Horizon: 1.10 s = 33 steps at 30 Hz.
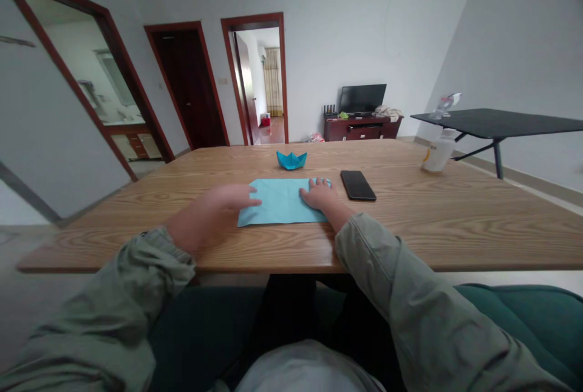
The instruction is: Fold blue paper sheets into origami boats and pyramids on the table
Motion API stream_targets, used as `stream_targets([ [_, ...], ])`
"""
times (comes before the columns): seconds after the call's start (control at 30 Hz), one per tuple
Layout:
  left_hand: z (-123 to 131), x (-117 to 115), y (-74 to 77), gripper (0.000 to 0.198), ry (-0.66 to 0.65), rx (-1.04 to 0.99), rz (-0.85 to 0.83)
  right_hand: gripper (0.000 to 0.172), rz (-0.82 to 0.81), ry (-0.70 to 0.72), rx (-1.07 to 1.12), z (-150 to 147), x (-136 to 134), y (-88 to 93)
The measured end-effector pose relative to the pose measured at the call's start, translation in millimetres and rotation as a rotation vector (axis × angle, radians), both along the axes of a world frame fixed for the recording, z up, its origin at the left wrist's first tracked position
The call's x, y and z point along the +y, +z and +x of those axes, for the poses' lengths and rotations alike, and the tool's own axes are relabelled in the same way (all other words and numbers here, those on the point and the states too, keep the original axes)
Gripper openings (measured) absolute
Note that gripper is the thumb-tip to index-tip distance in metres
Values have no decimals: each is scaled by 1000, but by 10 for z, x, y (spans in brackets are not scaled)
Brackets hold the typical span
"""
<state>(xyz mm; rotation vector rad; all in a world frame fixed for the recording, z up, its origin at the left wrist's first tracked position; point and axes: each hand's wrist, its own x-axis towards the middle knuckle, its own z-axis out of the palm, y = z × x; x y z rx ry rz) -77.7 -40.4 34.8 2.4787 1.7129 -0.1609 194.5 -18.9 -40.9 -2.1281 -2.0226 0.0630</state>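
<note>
A light blue sheet of paper (279,203) lies flat on the wooden table (410,216), in front of me. My right hand (319,193) rests on the sheet's right part, with its fingers near the top edge. My left hand (224,202) reaches in from the left, and its fingertips lie on the sheet's left part. Neither hand grips anything. Beyond the sheet stands a small folded blue paper boat (291,160), clear of both hands. A black smartphone (357,185) lies face up to the right of my right hand.
A white plastic bottle (438,151) lies near the table's far right edge. Beyond the table are a dark side table (492,121), a TV on a wooden cabinet (362,128) and several doorways. A green sofa (519,313) sits at lower right.
</note>
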Motion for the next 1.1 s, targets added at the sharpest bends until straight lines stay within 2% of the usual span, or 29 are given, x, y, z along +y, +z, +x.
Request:
stream_targets([
  [0.03,5,175,20,65,44,-48,89,74,13,-5,-1,0,-11,7],
  [0.1,4,480,-31,58,207,-155,248,68,41,-12,-10,7,-35,30],
  [0.2,-30,759,-275,51,367,-304,370,61,62,1,-22,18,-68,88],
  [0.3,-89,859,-522,39,299,-390,319,61,69,27,-30,16,-79,149],
  [0.4,-130,884,-631,32,255,-479,296,61,88,22,-42,13,-67,198],
  [0.57,-107,873,-616,28,154,-684,263,60,99,8,-26,76,-44,248],
  [0.77,-41,750,-555,17,-41,-730,334,62,119,-28,40,174,-2,253],
  [0.87,-9,708,-536,18,-85,-775,355,61,131,-37,105,196,31,255],
  [1.0,17,704,-536,29,-126,-867,304,64,173,-85,174,241,63,276],
  [1.1,19,716,-540,27,-139,-874,286,65,200,-114,200,277,78,284],
])
